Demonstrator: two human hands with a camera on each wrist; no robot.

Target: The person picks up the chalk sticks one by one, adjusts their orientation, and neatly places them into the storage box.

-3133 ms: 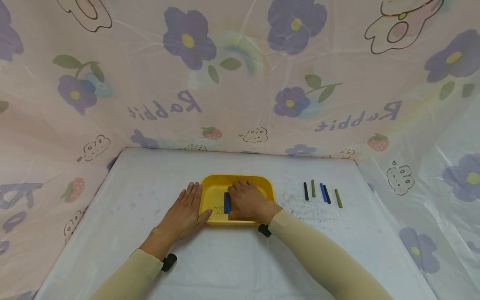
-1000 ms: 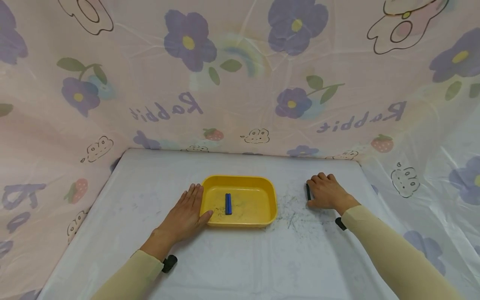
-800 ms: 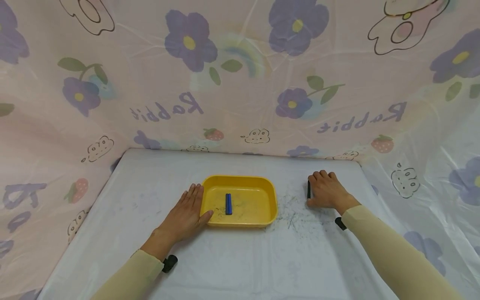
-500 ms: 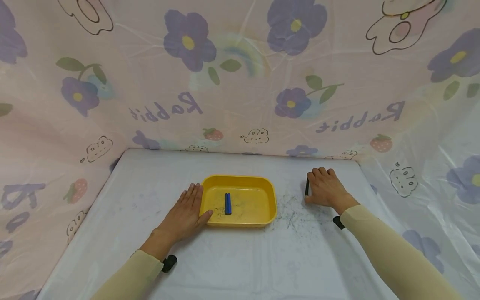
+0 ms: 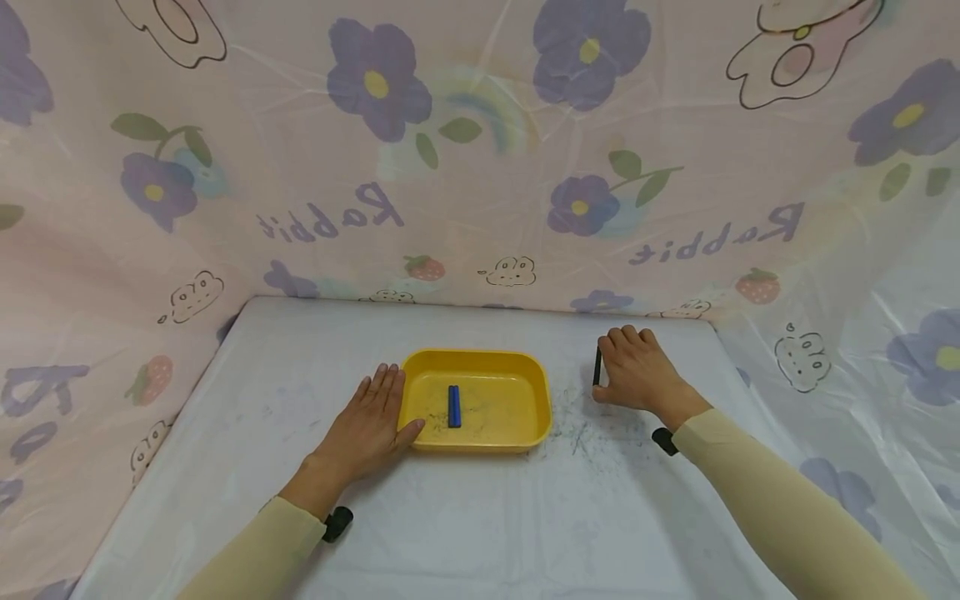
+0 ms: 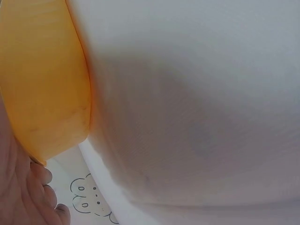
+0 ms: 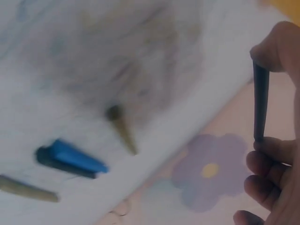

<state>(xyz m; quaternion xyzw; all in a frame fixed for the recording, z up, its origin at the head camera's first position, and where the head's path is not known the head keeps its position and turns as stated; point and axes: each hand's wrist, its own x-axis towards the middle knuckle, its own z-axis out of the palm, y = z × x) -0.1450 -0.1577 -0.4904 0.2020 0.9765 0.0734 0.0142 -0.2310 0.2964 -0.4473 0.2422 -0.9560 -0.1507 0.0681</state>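
Note:
My right hand (image 5: 636, 371) pinches a black crayon (image 7: 260, 103) by its two ends, between thumb and index finger, raised above the table right of the yellow tray (image 5: 528, 442). My left hand (image 5: 365, 433) lies with straight fingers along the tray's left rim, its thumb over the near left corner. Inside the tray two blue crayons (image 5: 454, 407) lie side by side. The right wrist view shows an olive crayon (image 7: 123, 131), a blue crayon (image 7: 77, 156) against a dark crayon (image 7: 65, 165), and another olive crayon (image 7: 28, 188). In the head view the right hand hides these.
Dark smudges (image 5: 581, 437) mark the white table cover (image 5: 480, 525) right of the tray. A printed cloth (image 5: 465, 167) hangs behind the table's far edge and along both sides.
My right hand has left the tray, gone right, pinched the black crayon and lifted it; lately it moves slightly left with it. The left hand stays on the tray.

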